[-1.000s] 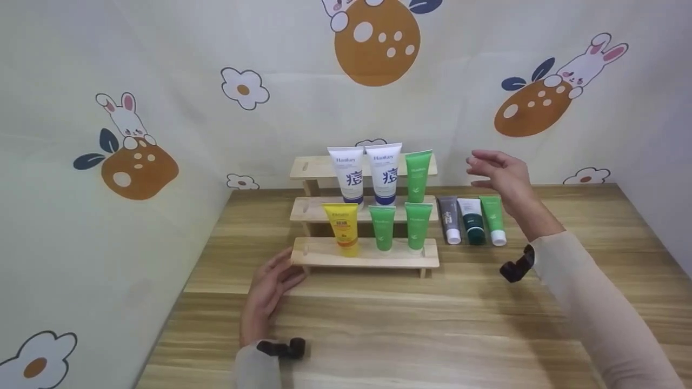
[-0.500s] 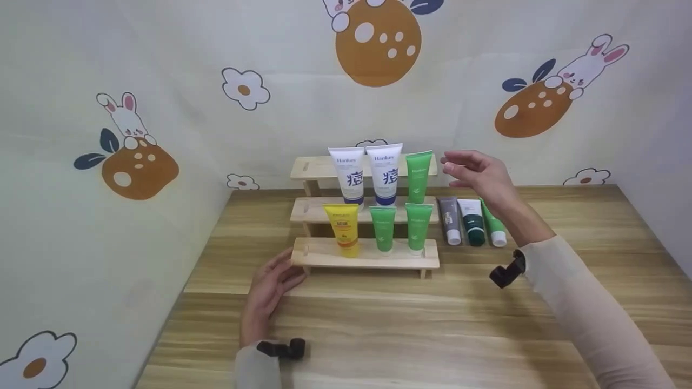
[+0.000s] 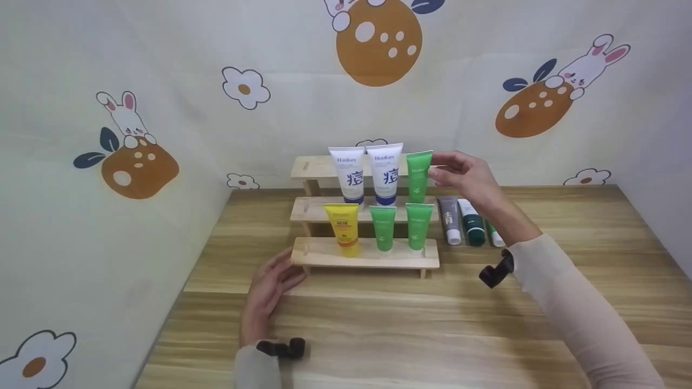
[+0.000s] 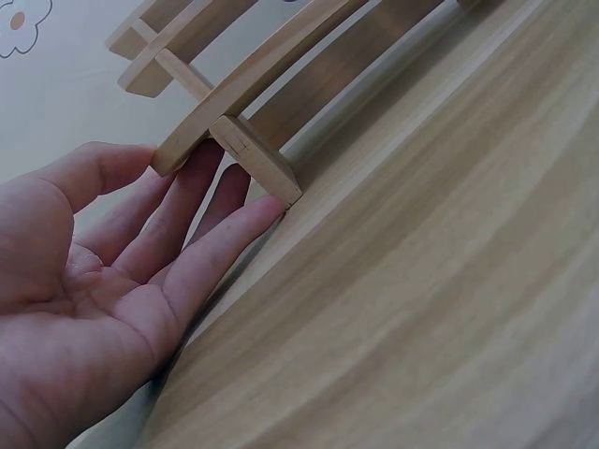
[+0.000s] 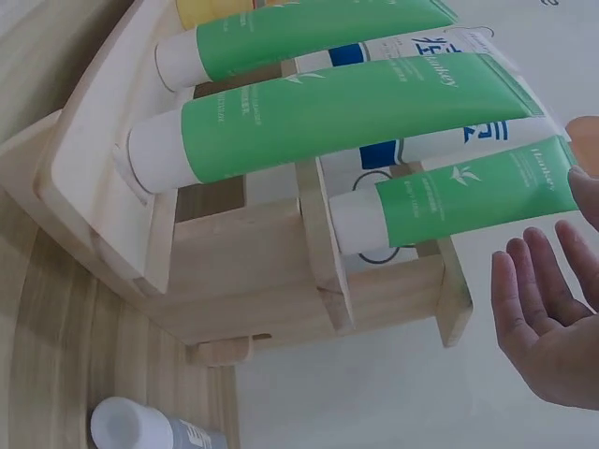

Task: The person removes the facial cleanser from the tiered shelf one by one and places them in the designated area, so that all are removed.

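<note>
Head view: I see left hand (image 3: 272, 283) holding front corner of wooden stand (image 3: 324, 261), fingers bent. Right hand (image 3: 471, 177), loose and half spread, sits by top of green tube (image 3: 418, 177) on middle shelf (image 3: 313, 210); can't tell if touching. Three tubes (image 3: 473, 224) lie on desk (image 3: 389, 324).

And here's my left hand (image 4: 103, 281), palm showing, holding the wooden rack (image 4: 239, 94) at its end: one fingertip (image 4: 140, 159) against the lowest board, another down by the leg's (image 4: 257, 159) foot, striped tabletop (image 4: 421, 243) stretching right, pale flowered backdrop (image 4: 56, 103) behind.
</note>
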The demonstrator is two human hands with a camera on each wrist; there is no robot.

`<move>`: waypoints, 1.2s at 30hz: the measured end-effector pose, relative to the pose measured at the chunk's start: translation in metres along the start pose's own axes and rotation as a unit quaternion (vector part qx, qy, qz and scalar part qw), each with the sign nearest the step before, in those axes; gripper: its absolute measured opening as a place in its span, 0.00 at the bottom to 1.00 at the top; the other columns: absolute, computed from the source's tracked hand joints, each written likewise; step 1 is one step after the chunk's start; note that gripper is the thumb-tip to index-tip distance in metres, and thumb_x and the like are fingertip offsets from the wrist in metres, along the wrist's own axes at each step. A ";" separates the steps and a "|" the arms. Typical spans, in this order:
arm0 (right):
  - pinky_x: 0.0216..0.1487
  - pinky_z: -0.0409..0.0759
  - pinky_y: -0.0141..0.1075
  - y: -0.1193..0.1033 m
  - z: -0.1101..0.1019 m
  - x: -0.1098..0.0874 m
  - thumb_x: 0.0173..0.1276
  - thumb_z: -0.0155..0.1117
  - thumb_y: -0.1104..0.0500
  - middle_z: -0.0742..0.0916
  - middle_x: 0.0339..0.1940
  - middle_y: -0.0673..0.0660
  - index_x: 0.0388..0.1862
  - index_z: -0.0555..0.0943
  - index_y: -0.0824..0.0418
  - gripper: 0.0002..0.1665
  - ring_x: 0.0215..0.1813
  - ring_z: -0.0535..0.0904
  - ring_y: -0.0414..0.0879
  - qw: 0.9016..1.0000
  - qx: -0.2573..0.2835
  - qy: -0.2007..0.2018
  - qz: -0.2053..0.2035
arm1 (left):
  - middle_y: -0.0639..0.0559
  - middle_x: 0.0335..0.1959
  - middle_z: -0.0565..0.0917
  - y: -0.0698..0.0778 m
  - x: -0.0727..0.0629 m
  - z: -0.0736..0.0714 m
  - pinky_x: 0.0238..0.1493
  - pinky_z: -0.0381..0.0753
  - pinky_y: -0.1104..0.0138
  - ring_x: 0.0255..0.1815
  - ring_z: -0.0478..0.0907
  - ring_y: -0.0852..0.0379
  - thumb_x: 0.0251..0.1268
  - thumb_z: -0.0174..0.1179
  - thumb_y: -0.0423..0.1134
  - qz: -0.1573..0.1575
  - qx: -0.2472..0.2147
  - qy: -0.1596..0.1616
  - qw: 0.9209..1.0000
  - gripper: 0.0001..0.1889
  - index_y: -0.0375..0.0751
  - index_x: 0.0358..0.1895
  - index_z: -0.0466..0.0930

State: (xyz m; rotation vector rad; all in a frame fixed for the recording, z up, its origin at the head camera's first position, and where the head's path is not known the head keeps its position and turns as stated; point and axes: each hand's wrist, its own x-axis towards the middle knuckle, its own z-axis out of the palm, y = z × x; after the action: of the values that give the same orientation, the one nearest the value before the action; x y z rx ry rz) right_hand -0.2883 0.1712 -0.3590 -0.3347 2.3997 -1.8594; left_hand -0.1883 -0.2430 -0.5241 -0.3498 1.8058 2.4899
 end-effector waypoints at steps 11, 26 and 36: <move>0.69 0.79 0.39 0.000 0.010 0.006 0.68 0.70 0.48 0.80 0.65 0.57 0.69 0.73 0.58 0.34 0.66 0.76 0.49 1.000 -0.005 -0.008 0.019 | 0.43 0.58 0.78 0.000 -0.001 0.000 0.58 0.87 0.53 0.50 0.84 0.50 0.75 0.53 0.30 -0.002 0.004 -0.005 1.000 0.24 0.30 0.71 0.66; 0.62 0.82 0.28 0.002 0.012 0.004 0.70 0.67 0.54 0.84 0.53 0.49 0.63 0.76 0.62 0.26 0.58 0.80 0.39 0.999 0.011 0.037 -0.005 | 0.45 0.56 0.81 0.000 0.000 0.000 0.57 0.88 0.54 0.50 0.84 0.50 0.75 0.53 0.31 0.000 0.008 -0.004 1.000 0.24 0.30 0.71 0.66; 0.57 0.82 0.22 0.005 -0.005 -0.008 0.69 0.68 0.51 0.85 0.47 0.43 0.61 0.77 0.62 0.26 0.55 0.80 0.37 0.997 0.014 0.080 -0.016 | 0.41 0.58 0.81 -0.001 0.000 -0.001 0.58 0.87 0.52 0.50 0.85 0.48 0.74 0.53 0.30 0.000 0.001 0.001 1.000 0.23 0.31 0.70 0.68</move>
State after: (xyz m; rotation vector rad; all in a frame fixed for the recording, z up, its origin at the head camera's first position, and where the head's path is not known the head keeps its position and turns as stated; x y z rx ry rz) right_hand -0.2819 0.1794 -0.3631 -0.2320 2.4794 -2.0051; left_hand -0.1879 -0.2436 -0.5249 -0.3515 1.8078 2.4883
